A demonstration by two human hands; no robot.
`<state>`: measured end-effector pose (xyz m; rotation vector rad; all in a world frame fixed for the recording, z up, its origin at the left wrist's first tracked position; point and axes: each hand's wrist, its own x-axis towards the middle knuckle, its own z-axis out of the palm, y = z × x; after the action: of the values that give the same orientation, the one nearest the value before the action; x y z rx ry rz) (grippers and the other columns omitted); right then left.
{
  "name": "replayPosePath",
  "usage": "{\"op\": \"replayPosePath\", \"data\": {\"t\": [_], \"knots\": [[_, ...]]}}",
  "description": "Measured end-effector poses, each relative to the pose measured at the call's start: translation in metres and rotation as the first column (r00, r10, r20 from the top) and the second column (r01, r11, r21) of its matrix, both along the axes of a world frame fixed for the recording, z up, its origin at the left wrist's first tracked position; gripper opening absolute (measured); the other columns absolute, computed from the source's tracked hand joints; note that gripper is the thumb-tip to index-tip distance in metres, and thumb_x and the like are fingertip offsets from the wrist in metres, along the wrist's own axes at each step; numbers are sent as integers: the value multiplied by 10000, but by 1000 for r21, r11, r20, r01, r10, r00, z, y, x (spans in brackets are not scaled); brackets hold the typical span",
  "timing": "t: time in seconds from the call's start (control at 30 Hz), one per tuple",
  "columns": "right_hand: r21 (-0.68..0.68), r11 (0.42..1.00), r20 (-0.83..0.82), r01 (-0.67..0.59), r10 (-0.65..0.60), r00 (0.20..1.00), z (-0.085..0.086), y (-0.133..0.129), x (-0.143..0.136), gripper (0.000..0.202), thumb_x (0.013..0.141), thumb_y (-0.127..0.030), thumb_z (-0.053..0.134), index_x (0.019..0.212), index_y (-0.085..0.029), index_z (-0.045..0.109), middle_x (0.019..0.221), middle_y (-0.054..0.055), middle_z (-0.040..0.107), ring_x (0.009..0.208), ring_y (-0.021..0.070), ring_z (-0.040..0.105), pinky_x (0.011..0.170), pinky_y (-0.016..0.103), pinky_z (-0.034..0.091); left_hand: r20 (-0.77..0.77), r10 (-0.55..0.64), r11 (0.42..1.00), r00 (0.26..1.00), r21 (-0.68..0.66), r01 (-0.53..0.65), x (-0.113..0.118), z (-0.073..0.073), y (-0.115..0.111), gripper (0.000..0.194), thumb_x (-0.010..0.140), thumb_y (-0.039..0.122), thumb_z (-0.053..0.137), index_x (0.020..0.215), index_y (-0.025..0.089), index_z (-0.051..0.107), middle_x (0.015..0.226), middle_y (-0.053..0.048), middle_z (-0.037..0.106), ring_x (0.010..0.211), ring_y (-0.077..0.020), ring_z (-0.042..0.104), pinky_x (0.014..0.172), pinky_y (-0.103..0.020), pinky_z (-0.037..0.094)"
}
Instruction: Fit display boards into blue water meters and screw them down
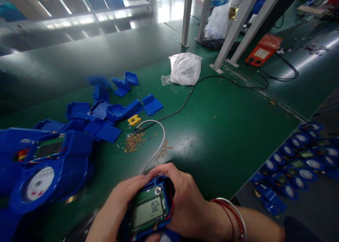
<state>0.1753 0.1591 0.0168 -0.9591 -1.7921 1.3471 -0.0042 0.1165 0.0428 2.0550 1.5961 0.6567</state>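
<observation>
Both hands are wrapped round a blue meter unit at the bottom centre, its open top showing a circuit board and a lit display reading "0.2". My left hand grips its left side. On the right side, my right hand is closed on the same unit, beside a red wire. A grey cable curves up from behind the unit towards a small yellow block. Just beyond my hands lies a heap of small brass-coloured screws, with a smaller scatter to its right.
Blue plastic covers and larger blue meters lie left. A white bag and a black cable are beyond the screws. Metal posts and an orange box stand back right. Many meters sit lower right.
</observation>
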Motion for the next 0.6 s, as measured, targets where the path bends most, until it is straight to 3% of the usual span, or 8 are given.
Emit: {"op": "replayPosePath", "data": {"t": [0.13, 0.23, 0.37, 0.5, 0.6], "knots": [[-32, 1000, 21, 0, 0, 1000, -1, -1, 0, 571, 631, -226, 709, 1140, -180, 455, 1042, 61, 652, 923, 192, 652, 832, 278, 520, -86, -39, 996, 996, 80, 46, 1, -1, 1, 587, 663, 386, 694, 1185, 240, 471, 1058, -62, 662, 916, -223, 663, 769, -295, 556], [-43, 999, 31, 8, -7, 999, -2, -2, 0, 573, 608, -245, 716, 1117, -182, 460, 1064, 78, 647, 946, 213, 645, 840, 307, 516, -69, -12, 996, 998, 92, 19, 4, -2, -2, 513, 711, 397, 655, 1166, 240, 477, 1049, -47, 655, 912, -197, 657, 797, -281, 537], [-55, 998, 18, 4, -3, 1000, -3, -3, 0, 588, 608, -277, 731, 1119, -198, 451, 1105, 78, 629, 989, 222, 625, 857, 321, 506, 3, 58, 997, 998, 48, -59, 8, -2, -6, 465, 748, 403, 628, 1166, 256, 485, 1107, -32, 623, 970, -183, 631, 858, -271, 502], [-63, 998, 14, -8, 9, 1000, -2, -4, 1, 587, 609, -285, 742, 1120, -203, 463, 1125, 77, 616, 1020, 231, 605, 868, 341, 501, 8, 56, 998, 998, 24, -57, 9, 0, -6, 477, 733, 396, 656, 1163, 296, 477, 1092, 9, 621, 962, -160, 626, 856, -238, 495], [-72, 997, 26, -3, 5, 1000, -2, -4, 1, 590, 602, -257, 740, 1121, -204, 464, 1093, 72, 625, 988, 228, 614, 859, 351, 501, 42, 90, 994, 995, -67, -87, 9, 4, -4, 485, 728, 406, 657, 1168, 336, 466, 1123, 44, 608, 1002, -143, 607, 883, -210, 484]]}}
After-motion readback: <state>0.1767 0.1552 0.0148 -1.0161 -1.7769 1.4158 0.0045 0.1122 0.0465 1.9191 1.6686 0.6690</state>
